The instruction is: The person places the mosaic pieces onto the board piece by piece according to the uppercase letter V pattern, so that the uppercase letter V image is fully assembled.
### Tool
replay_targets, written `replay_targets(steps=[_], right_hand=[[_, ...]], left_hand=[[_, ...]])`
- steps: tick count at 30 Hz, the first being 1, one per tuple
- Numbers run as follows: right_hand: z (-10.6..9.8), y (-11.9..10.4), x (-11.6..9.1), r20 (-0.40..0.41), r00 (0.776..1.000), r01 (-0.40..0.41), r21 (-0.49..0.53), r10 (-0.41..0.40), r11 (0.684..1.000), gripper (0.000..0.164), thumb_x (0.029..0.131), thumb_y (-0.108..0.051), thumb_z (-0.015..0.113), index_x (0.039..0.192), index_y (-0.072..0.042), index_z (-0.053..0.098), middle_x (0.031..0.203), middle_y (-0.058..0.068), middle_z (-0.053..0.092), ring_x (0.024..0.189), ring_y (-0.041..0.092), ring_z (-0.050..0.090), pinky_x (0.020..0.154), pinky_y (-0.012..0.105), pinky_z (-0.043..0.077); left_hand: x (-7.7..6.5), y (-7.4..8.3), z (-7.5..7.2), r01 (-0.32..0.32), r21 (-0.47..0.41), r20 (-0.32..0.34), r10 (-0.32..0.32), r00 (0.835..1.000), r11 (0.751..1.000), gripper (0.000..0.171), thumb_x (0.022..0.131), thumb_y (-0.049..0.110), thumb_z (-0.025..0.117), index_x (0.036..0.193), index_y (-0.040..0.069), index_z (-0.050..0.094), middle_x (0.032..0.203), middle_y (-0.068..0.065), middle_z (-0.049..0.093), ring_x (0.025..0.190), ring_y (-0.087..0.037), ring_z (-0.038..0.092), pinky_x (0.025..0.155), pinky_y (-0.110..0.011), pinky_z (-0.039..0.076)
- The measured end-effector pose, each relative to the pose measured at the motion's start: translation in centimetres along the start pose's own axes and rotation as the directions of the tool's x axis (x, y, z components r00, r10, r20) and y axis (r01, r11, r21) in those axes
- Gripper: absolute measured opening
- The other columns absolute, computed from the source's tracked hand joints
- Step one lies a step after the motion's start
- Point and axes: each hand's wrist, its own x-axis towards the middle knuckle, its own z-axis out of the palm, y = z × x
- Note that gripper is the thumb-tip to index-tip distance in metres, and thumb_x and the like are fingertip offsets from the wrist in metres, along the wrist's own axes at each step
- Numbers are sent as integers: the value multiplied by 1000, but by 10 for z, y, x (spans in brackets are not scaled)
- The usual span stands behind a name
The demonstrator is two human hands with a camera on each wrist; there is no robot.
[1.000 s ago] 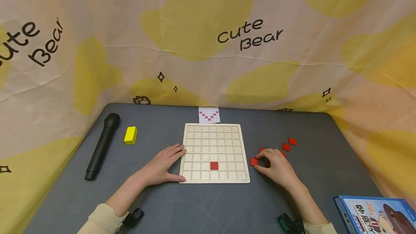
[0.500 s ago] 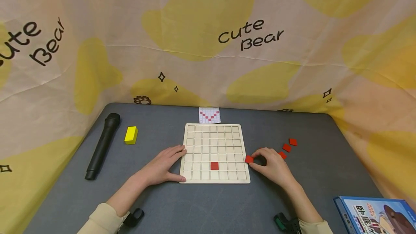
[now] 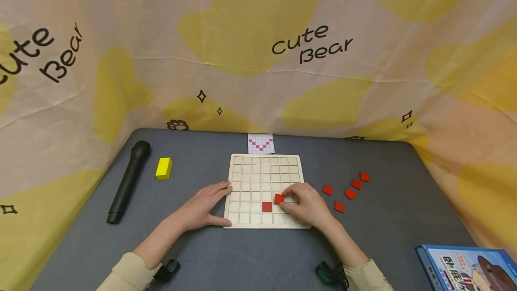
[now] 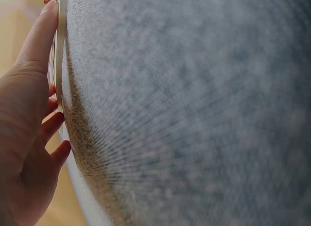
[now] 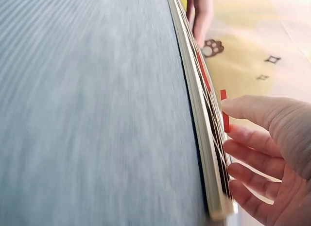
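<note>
A pale gridded board lies on the grey table in the head view. My left hand rests along the board's left edge, thumb near the front corner and fingers spread further back. Over the board's right half, my right hand pinches a red square tile between thumb and fingertips. The right wrist view shows this tile edge-on, slightly above the board. Another red tile sits in a cell of the second row from the front, just left of the held one.
Several loose red tiles lie right of the board. A printed card with a V of red squares is behind it. To the left are a yellow block and a black microphone. A blue box occupies the front right.
The right hand has carried the pinched red tile leftward, from the table beside the board to above its cells. Loose tiles behind that hand have come into view. My left hand has stayed put.
</note>
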Motion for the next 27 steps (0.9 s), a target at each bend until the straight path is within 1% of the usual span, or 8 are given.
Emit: replay_targets(steps=[4,7,12,22,27], right_hand=[[8,-10,6,10,1000,11,3,-11,1000,18,78,-25,80,94,-19,73,95,-8,66,90,11,54,76,32,47],[14,-16,11,16,999,29,1,-29,1000,17,79,-24,79,94,-19,73,93,-8,66,87,11,53,76,31,46],[22,-23,18,9,999,44,0,-44,999,18,78,-24,80,93,-19,73,93,-7,66,88,12,53,77,31,47],[31,-31,29,15,1000,20,25,-20,999,18,79,-25,80,95,-18,73,97,-6,66,94,15,54,81,33,48],[35,-34,31,14,999,30,22,-30,999,19,78,-21,79,96,-16,74,99,-4,66,94,17,55,80,34,48]], left_hand=[[0,0,0,3,9,2,-3,1000,1000,95,77,59,74,149,7,40,154,-10,35,141,-30,31,112,-53,26],[1,-1,1,3,13,2,-3,1000,1000,96,77,60,74,149,7,40,154,-10,34,141,-30,32,112,-53,26],[0,0,0,8,15,6,-8,1000,1000,96,77,60,74,149,7,39,155,-10,34,141,-30,31,112,-53,26],[1,-1,1,2,25,-3,-2,1000,1000,95,77,60,74,149,7,40,154,-10,35,139,-30,33,111,-53,28],[1,-1,1,8,21,-1,-8,1000,1000,96,76,60,74,149,8,40,154,-10,35,140,-30,32,111,-54,28]])
